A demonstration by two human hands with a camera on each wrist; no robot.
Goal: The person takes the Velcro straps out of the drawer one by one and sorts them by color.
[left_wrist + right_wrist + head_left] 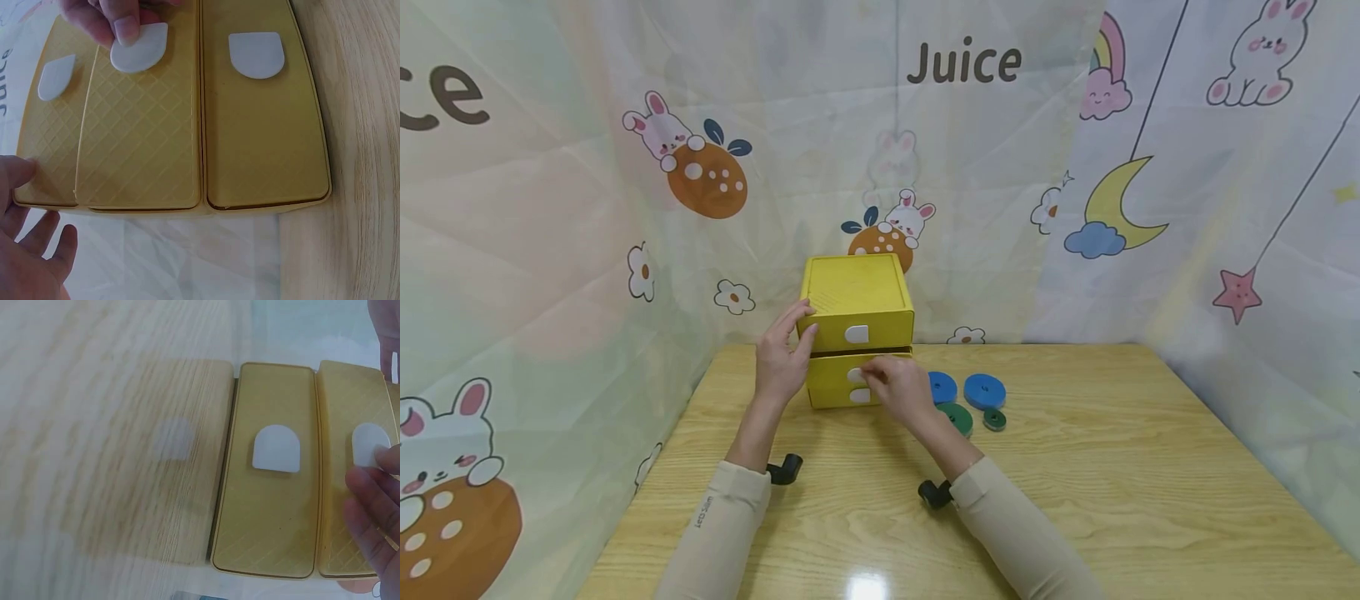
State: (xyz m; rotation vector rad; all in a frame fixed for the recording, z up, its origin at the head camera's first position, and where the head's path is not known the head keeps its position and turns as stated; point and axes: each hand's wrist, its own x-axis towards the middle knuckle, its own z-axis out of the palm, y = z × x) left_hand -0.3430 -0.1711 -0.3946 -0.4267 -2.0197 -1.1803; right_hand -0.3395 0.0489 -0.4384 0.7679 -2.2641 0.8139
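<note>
A yellow drawer box point(857, 283) stands at the back of the table, with three drawers one above another, each with a white tab handle. My right hand point(897, 385) pinches the middle drawer's handle point(140, 49) between thumb and fingers. That drawer point(140, 137) juts forward a little, leaving a dark gap above its front. Against the box's upper left corner rests my left hand point(782, 360), thumb on the top drawer's front and other fingers along the side. The bottom drawer point(265, 512) is flush in the box. What the drawers contain is hidden.
Right of the box lie two flat blue discs point(985, 390) with centre holes, a green disc point(957, 419) partly behind my right arm, and a smaller green one point(995, 419). Printed cloth point(775, 183) hangs behind and on both sides of the wooden table point(1075, 467).
</note>
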